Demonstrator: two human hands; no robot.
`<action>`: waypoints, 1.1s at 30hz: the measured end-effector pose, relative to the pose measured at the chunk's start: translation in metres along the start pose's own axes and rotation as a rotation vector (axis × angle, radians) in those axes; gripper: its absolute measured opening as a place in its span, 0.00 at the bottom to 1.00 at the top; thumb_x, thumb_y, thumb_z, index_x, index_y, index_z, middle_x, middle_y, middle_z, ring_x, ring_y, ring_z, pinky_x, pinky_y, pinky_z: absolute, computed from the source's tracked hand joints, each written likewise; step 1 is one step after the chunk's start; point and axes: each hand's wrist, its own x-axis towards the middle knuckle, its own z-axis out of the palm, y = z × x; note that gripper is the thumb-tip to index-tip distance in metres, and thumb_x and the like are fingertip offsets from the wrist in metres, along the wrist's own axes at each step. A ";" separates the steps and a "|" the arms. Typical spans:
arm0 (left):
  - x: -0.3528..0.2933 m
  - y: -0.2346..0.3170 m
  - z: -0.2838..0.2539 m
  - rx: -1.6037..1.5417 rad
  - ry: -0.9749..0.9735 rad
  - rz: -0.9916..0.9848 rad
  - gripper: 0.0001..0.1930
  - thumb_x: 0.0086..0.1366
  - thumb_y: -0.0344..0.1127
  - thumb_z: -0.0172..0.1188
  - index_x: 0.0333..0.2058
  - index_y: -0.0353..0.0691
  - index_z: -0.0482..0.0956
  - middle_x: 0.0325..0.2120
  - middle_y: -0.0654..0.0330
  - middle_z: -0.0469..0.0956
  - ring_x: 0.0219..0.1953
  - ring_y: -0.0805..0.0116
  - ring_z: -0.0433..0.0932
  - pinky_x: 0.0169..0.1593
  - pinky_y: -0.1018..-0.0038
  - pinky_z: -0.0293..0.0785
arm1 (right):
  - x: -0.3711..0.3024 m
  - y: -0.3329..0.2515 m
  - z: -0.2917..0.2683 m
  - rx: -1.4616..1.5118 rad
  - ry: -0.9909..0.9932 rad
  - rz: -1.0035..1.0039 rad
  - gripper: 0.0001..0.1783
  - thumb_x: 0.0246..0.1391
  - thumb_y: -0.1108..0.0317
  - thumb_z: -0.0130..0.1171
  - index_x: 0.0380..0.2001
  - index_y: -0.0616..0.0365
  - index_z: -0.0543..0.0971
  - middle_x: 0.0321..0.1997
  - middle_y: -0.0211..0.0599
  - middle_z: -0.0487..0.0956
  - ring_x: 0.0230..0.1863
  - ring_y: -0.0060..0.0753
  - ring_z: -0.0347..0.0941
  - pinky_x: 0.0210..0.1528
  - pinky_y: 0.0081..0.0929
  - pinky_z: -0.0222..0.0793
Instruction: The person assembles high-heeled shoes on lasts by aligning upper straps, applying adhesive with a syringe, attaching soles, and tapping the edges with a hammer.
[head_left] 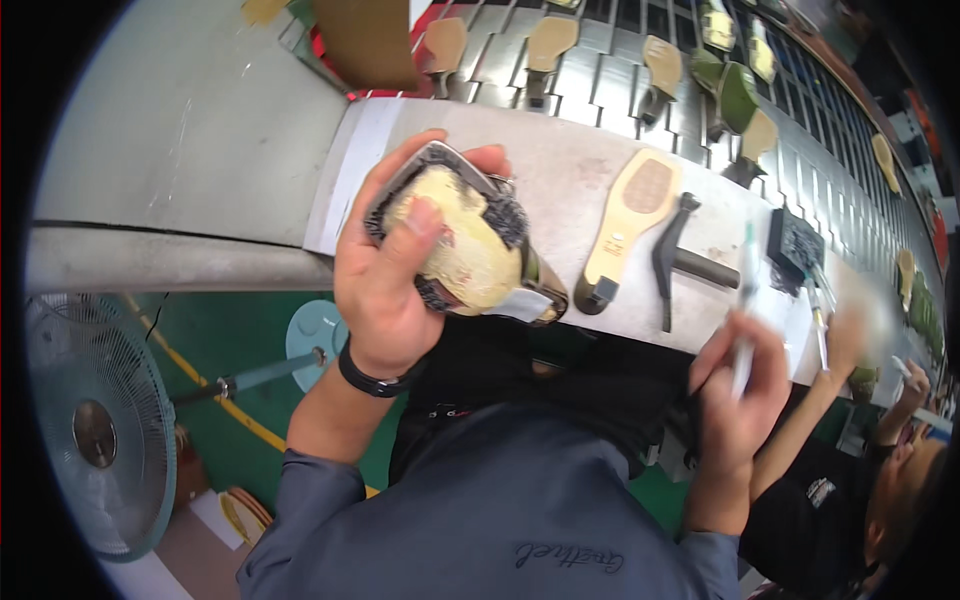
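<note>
Holding a shoe (480, 260), yellow underside up, at eleven o'clock just off centre — curling the left hand (385, 290) closed around its edge, resting the thumb on top. Pinching a pale stick (742, 372) in closed fingers of the right hand (745, 425) at four o'clock from there, with a sole (612, 240) and hammer (708, 268) on the table (540, 140) at three.

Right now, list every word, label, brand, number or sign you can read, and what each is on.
Grey shirt: stitched script, upside down; legible, but I won't copy it out.
Sole on the bench: small print, too small to read.
Co-worker's black top: pale mark, too small to read.
Shoe in the left hand: no lettering I can make out.
</note>
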 end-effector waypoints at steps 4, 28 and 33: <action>-0.008 0.002 0.007 0.040 0.012 0.022 0.27 0.76 0.32 0.54 0.69 0.28 0.62 0.58 0.36 0.78 0.60 0.52 0.80 0.64 0.59 0.78 | -0.004 -0.018 0.037 0.109 -0.452 -0.277 0.35 0.46 0.57 0.80 0.53 0.68 0.82 0.31 0.40 0.80 0.26 0.32 0.76 0.27 0.25 0.72; -0.017 0.008 0.004 0.185 -0.036 -0.016 0.30 0.77 0.38 0.51 0.72 0.30 0.57 0.61 0.32 0.73 0.66 0.44 0.74 0.66 0.53 0.76 | 0.013 -0.024 0.092 0.196 -0.520 -0.386 0.25 0.44 0.64 0.77 0.46 0.67 0.87 0.23 0.30 0.71 0.16 0.26 0.64 0.16 0.25 0.58; -0.016 0.009 0.005 0.176 -0.025 -0.021 0.30 0.77 0.37 0.50 0.72 0.29 0.57 0.61 0.32 0.73 0.66 0.44 0.74 0.66 0.53 0.76 | 0.015 -0.027 0.090 0.198 -0.529 -0.375 0.25 0.44 0.64 0.77 0.45 0.67 0.87 0.22 0.29 0.71 0.16 0.26 0.64 0.16 0.25 0.58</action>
